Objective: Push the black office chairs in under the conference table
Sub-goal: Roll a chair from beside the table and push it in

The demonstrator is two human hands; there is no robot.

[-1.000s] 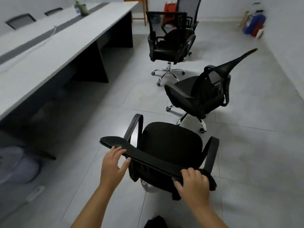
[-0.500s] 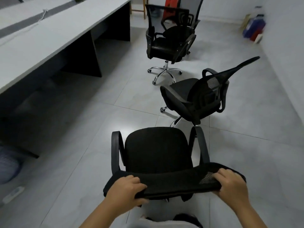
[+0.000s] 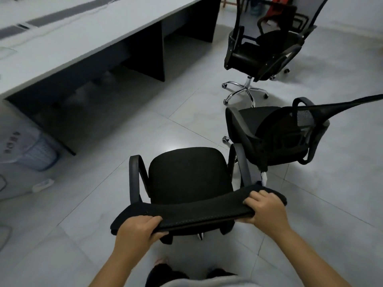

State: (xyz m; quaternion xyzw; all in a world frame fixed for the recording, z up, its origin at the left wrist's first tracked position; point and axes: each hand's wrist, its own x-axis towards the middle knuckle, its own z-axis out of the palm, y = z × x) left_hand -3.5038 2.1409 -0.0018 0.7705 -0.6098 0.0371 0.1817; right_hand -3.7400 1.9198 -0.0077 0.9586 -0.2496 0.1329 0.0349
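Head view shows the nearest chair (image 3: 189,175) swung round over the last second, its seat now pointing away from the person, with the conference table (image 3: 87,40) off to the left. The left hand (image 3: 137,229) and right hand (image 3: 264,208) each grip the top edge of its backrest. It stands well out on the floor, its right armrest just beside the second chair (image 3: 275,133); I'd guess it needs turning left before it goes under.
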